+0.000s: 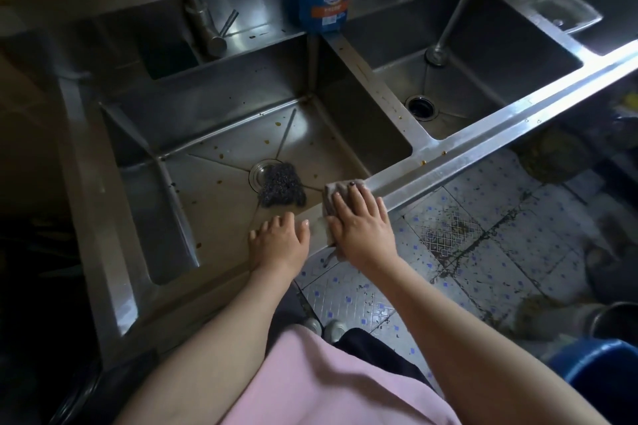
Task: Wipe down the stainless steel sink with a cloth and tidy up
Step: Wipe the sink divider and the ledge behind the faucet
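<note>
Because the cloth point(334, 195) is only pinned under a flat palm and not gathered up, I'd say the likeliest slip is that it slides out. One corner already hangs over the outer edge of the sink's front rim point(483, 157), and a hard sideways stroke could drop it onto the dirty tiled floor point(466, 252) below. The rim looks wet and shiny, so the bracing hand could skid as well. Brown spots point(425, 161) dot the rim further along to the right, and more lie on the basin floor. A careless pass might only smear them or push them over the edge. The steel wool scourer point(281, 186) sits in the left basin, partly over the drain point(257, 175), so anything wiped inward would collect against it.

The right grip point(362, 228) lies palm down on the cloth, fingers straight, slightly spread and pointing away from the person. It is pressing, not grasping, and the forearm reaches in from the lower right. The left grip point(279, 241) rests palm down on the same rim, just beside the cloth, fingers relaxed, with the tips over the inner edge toward the basin. It is released and holds nothing. I cannot tell whether its thumb touches the cloth.
</note>
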`<state>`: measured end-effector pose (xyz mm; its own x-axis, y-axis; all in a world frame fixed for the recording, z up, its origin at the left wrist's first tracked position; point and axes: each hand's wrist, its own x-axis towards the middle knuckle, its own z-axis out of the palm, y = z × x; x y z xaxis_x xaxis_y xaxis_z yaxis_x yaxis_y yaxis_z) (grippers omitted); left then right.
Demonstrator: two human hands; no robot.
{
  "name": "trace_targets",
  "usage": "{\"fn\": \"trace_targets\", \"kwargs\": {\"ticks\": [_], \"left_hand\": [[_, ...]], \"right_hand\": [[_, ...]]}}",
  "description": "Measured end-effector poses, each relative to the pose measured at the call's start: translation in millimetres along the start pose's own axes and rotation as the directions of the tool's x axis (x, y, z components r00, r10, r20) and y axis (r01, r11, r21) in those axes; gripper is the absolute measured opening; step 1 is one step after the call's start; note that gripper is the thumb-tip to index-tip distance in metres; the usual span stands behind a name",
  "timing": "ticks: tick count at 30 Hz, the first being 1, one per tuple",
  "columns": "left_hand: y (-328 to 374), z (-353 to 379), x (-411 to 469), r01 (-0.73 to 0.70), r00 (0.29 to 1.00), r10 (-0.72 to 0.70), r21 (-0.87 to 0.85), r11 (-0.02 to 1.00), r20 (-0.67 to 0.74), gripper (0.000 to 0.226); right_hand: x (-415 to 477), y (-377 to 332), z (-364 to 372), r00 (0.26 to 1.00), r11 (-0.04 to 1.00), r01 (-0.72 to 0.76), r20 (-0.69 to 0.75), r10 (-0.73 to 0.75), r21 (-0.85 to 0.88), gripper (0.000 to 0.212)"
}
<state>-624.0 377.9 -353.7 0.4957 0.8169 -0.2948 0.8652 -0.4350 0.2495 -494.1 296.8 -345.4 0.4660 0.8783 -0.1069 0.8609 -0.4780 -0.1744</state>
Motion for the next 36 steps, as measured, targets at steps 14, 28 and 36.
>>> {"fn": "trace_targets", "kwargs": {"ticks": [14, 28, 36], "left_hand": [[32, -4, 21, 0.166, 0.982, -0.153, -0.123, 0.978, 0.109, 0.051], [195, 22, 81, 0.100, 0.995, -0.097, -0.094, 0.990, 0.037, 0.046], [201, 32, 92, 0.157, 0.985, -0.160, -0.061, 0.986, -0.059, 0.047]], "right_hand": [[20, 41, -14, 0.996, 0.995, -0.093, 0.003, 0.093, -0.036, 0.055], [76, 185, -41, 1.000, 0.998, -0.023, 0.012, 0.024, -0.054, 0.057], [102, 229, -54, 0.991, 0.990, 0.125, 0.062, -0.121, -0.062, 0.056]]}}
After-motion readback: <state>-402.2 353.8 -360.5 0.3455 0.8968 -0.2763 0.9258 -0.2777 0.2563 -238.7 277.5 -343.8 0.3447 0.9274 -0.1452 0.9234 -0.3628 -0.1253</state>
